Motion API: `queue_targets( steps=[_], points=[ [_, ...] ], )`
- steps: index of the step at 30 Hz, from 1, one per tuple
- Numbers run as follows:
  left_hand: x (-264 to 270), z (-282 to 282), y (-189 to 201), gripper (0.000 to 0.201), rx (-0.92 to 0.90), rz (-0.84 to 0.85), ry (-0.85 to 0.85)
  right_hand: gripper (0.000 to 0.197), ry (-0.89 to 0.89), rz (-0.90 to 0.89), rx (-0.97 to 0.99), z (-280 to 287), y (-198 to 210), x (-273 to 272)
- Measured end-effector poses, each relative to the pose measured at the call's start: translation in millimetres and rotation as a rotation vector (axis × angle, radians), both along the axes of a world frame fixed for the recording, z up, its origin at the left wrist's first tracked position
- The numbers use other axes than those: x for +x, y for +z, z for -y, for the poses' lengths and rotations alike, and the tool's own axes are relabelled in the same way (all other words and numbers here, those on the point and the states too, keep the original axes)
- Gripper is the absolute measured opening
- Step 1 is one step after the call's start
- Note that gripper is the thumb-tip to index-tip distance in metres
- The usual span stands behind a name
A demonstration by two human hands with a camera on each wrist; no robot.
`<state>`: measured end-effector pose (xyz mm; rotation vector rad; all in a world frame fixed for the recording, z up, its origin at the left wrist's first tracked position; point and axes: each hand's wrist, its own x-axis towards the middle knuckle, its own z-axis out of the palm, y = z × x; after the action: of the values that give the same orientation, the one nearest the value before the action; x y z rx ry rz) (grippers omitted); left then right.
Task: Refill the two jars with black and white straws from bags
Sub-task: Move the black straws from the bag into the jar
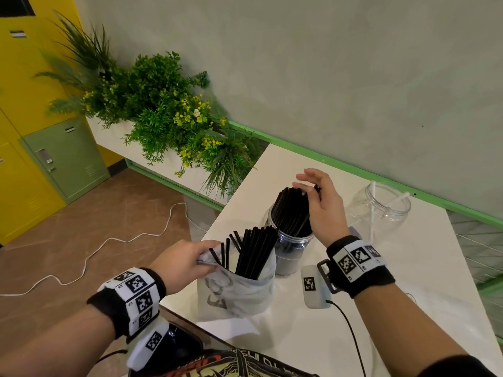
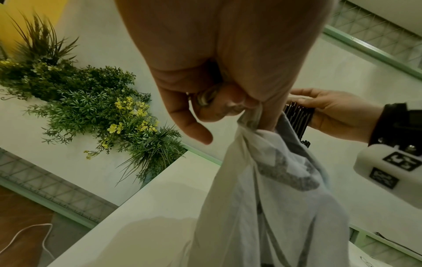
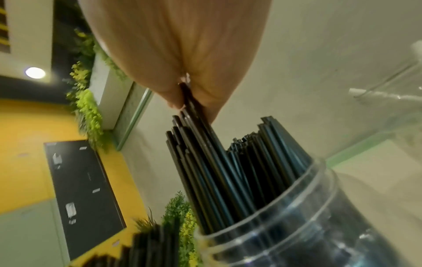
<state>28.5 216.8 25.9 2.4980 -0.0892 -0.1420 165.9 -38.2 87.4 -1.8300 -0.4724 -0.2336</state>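
Item one: black straws, a dense bundle standing in a clear jar near the middle of the white table; their tops lean left and rise well above the rim. Our right hand sits at the top of this bundle. In the right wrist view its fingers pinch a few straw ends, the rest of the bundle standing free beside them.

Item two: a translucent plastic bag, just left of and nearer than the jar, touching it, with more black straws poking out of its mouth. Our left hand grips the bag's left rim, fabric gathered between thumb and fingers.

Item three: a second clear jar, far right, apart from the first, holding only a few white straws.

Surroundings: a green planter far left, yellow lockers beyond, a white cable on the floor.
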Motion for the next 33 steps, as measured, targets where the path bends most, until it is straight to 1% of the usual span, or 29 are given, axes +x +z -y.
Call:
queue_targets(
  steps=[2,3,5,7,9,10,11,13,14,15,17,18,19,21,22,25,26,28,29,30,32,33],
  points=[
    [0.3,-0.5,-1.0,0.038,0.011,0.006,0.005,0.039,-0.063,0.132,-0.104,2.7,-2.0,-3.7],
    [0.5,-0.4,-1.2,0.037,0.011,0.005,0.005,0.039,-0.079,0.168,-0.171,3.7,-3.9,-5.4],
    [-0.2,-0.1,0.1,0.033,0.000,0.005,0.002,0.038,-0.042,0.157,-0.303,4.1,-9.6,-6.0],
    [-1.6,0.5,3.0,0.036,-0.010,0.008,-0.004,0.041,0.008,0.164,-0.421,2.3,-15.2,-5.5],
    [-2.0,1.3,5.1,0.040,-0.010,0.009,-0.011,0.047,-0.010,0.222,-0.420,-1.1,-15.9,-5.0],
    [-1.6,1.7,5.5,0.038,-0.008,0.009,-0.010,0.050,-0.013,0.241,-0.418,-3.3,-15.5,-3.5],
    [-1.2,1.7,5.1,0.036,-0.003,0.006,-0.002,0.052,0.005,0.243,-0.460,-5.7,-15.9,-1.4],
    [-0.1,2.0,4.4,0.036,0.013,0.007,0.008,0.051,0.073,0.222,-0.651,-10.5,-19.9,0.5],
    [0.5,1.6,3.4,0.037,0.021,0.009,0.011,0.050,0.094,0.230,-0.707,-12.2,-22.5,1.2],
    [0.8,1.3,2.8,0.038,0.020,0.011,0.012,0.050,0.081,0.258,-0.702,-13.0,-24.4,1.4],
    [1.0,-0.3,1.7,0.039,0.011,0.010,0.018,0.050,-0.008,0.334,-0.591,-11.4,-24.4,-0.9],
    [0.8,-1.2,1.5,0.039,0.011,0.008,0.020,0.049,-0.025,0.359,-0.579,-9.6,-25.8,-1.3],
    [0.6,-2.0,1.0,0.040,0.013,0.007,0.021,0.047,-0.007,0.381,-0.627,-7.0,-30.0,-1.2],
    [-0.4,-3.4,-0.4,0.041,0.006,0.008,0.019,0.046,0.069,0.441,-0.799,0.8,-41.0,-0.2],
    [-0.7,-4.0,-0.7,0.041,0.002,0.008,0.021,0.048,0.086,0.452,-0.842,5.9,-46.3,1.2],
    [-1.7,-4.6,-0.1,0.038,-0.002,0.010,0.023,0.052,0.048,0.398,-0.781,15.9,-41.1,-1.1],
    [-1.8,-4.4,0.4,0.037,-0.003,0.010,0.022,0.052,0.041,0.370,-0.822,17.9,-39.2,-2.2],
    [-2.5,-3.9,1.4,0.037,-0.007,0.010,0.017,0.060,0.079,0.345,-1.034,21.5,-40.2,-3.0],
    [-2.7,-3.5,1.7,0.037,-0.007,0.009,0.014,0.065,0.098,0.350,-1.104,23.6,-42.1,-0.5],
    [-2.6,-3.2,2.0,0.036,-0.009,0.010,0.012,0.067,0.092,0.352,-1.103,24.6,-41.1,1.9],
    [-2.7,-3.6,2.8,0.037,-0.018,0.012,0.011,0.069,0.029,0.363,-1.010,26.8,-36.5,5.4],
    [-2.9,-3.7,3.4,0.037,-0.021,0.009,0.012,0.072,0.010,0.364,-1.004,28.3,-34.7,8.9]
  ],
)
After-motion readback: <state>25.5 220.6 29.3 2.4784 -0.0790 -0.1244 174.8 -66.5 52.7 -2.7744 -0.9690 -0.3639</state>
